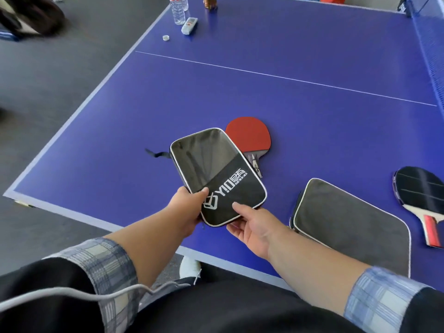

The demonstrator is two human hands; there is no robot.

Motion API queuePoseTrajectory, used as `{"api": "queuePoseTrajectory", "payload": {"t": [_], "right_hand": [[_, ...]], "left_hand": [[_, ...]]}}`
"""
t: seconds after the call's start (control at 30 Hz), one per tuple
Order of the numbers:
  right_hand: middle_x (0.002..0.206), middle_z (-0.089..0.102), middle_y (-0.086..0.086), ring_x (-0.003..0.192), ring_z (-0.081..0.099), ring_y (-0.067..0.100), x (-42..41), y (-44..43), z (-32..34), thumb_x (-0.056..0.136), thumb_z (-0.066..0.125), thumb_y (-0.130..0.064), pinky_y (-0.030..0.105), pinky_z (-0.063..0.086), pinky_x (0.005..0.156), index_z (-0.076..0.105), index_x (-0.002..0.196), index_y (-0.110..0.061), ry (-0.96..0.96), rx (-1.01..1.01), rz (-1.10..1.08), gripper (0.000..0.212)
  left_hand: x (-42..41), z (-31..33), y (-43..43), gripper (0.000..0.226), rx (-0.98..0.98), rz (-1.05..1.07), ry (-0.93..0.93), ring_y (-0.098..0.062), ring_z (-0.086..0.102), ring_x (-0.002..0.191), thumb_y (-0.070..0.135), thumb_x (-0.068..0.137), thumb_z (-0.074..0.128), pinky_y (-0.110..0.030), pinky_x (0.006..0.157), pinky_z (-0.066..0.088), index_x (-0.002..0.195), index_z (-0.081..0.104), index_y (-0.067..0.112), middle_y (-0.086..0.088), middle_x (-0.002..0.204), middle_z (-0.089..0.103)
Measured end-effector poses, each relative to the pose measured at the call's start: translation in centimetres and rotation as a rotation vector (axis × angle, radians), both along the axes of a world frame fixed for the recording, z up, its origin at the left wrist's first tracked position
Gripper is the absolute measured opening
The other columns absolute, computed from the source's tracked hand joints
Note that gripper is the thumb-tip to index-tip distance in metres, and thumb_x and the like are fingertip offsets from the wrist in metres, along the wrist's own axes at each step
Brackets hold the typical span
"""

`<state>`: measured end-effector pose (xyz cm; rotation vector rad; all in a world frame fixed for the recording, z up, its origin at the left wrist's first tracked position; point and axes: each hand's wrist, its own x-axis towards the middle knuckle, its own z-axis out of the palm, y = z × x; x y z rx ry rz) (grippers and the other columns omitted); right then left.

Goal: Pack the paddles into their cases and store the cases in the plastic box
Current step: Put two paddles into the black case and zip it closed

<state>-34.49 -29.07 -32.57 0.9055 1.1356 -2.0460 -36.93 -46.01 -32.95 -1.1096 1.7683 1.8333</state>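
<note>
Thumb and fingers (pixel 203 192) of the left hand (pixel 187 207) pinched the near corner of the black logo case (pixel 216 174), holding it over the blue bench (pixel 216 92), likely to find its opening. The right hand (pixel 252 227) pinched the same end, thumb on top. Behind it lay the red paddle (pixel 249 138), partly hidden. Further right, a grey case (pixel 348 222) lay flat close to the near edge, with a black paddle (pixel 420 191) beyond it. Open bench stretched behind; no plastic box showed.

Bright, even light casts soft shadows on the table (pixel 312 56); the edges bend and the upper-left corner blurs.
</note>
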Motion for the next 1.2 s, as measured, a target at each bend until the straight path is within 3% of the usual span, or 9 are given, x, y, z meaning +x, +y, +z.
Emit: {"api": "queuePoseTrajectory", "payload": {"t": [0.13,0.27,0.37,0.43,0.6,0.73,0.93,1.1,1.2], "right_hand": [[0.11,0.074,0.014,0.096,0.071,0.028,-1.3,0.4,-0.3,0.093,0.069,-0.012,0.038,0.059,0.069,0.061,0.113,-0.017,-0.003,0.117,-0.11,0.022],[0.113,0.073,0.012,0.096,0.069,0.024,-2.3,-1.0,-1.3,0.097,0.063,-0.012,0.036,0.059,0.072,0.054,0.129,-0.035,0.107,0.393,0.143,0.04],[0.109,0.072,0.001,0.095,0.07,0.019,-2.0,-3.5,-2.3,0.098,0.061,-0.014,0.03,0.06,0.068,0.053,0.128,-0.041,0.146,0.564,0.281,0.042],[0.104,0.069,-0.005,0.087,0.067,0.016,-1.7,-5.0,-2.9,0.097,0.06,-0.011,0.028,0.061,0.066,0.053,0.123,-0.041,0.131,0.638,0.328,0.04],[0.107,0.073,-0.006,0.076,0.059,0.013,-1.6,-7.8,-3.6,0.093,0.056,-0.009,0.029,0.051,0.069,0.059,0.127,-0.028,0.181,0.778,0.485,0.039],[0.114,0.065,0.0,0.092,0.068,0.024,-1.8,-9.9,-2.7,0.088,0.058,-0.018,0.04,0.059,0.083,0.063,0.121,-0.029,0.21,0.931,0.53,0.036],[0.102,0.063,-0.014,0.087,0.061,0.003,-1.9,-12.3,-0.6,0.093,0.061,-0.035,0.017,0.046,0.066,0.057,0.117,-0.029,0.349,1.01,0.362,0.025],[0.142,0.047,-0.017,0.129,0.041,-0.003,-2.6,-15.4,1.6,0.105,0.042,-0.037,0.014,0.027,0.103,0.039,0.151,-0.024,0.564,0.87,0.414,0.048],[0.147,0.045,-0.015,0.131,0.034,-0.012,-3.7,-17.0,2.9,0.108,0.038,-0.024,0.003,0.02,0.104,0.037,0.153,-0.022,0.721,0.785,0.462,0.046]], "left_hand": [[-0.8,-0.3,-4.6,0.023,-0.066,-0.131,-0.009,-0.025,0.074,0.091,0.031,0.09,0.067,-0.048,0.083,0.059,0.112,0.06,0.025,-0.003,0.1,0.075],[-2.1,-0.7,-7.7,0.034,-0.13,-0.285,-0.026,-0.026,0.071,0.096,0.037,0.089,0.067,-0.047,0.085,0.059,0.12,0.056,0.027,-0.002,0.105,0.073],[-3.4,-1.1,-9.2,0.043,-0.3,-0.424,0.005,-0.015,0.065,0.089,0.038,0.09,0.065,-0.033,0.069,0.054,0.128,0.048,0.027,0.005,0.102,0.066],[-4.1,-1.5,-10.0,0.046,-0.404,-0.527,0.006,-0.014,0.061,0.087,0.036,0.092,0.063,-0.029,0.065,0.047,0.133,0.044,0.025,0.005,0.106,0.062],[-5.7,-2.3,-11.8,0.05,-0.591,-0.767,-0.089,-0.03,0.058,0.096,0.036,0.092,0.063,-0.045,0.086,0.052,0.135,0.045,0.018,-0.012,0.125,0.048],[-6.3,-2.4,-12.7,0.05,-0.65,-0.928,-0.123,-0.031,0.058,0.097,0.036,0.092,0.063,-0.045,0.09,0.053,0.132,0.045,0.013,-0.014,0.124,0.047],[-6.4,-1.9,-13.4,0.055,-0.586,-0.864,-0.122,-0.034,0.056,0.101,0.05,0.091,0.058,-0.044,0.089,0.05,0.126,0.042,0.01,-0.015,0.126,0.048],[-7.7,0.6,-14.6,0.073,-0.456,-0.647,0.073,-0.035,0.047,0.128,0.063,0.091,0.043,-0.046,0.101,0.042,0.15,0.029,0.023,-0.01,0.153,0.034],[-8.6,3.1,-15.7,0.086,-0.321,-0.576,0.252,-0.024,0.041,0.137,0.07,0.085,0.048,-0.033,0.091,0.042,0.156,0.013,0.035,0.004,0.16,0.028]]}}
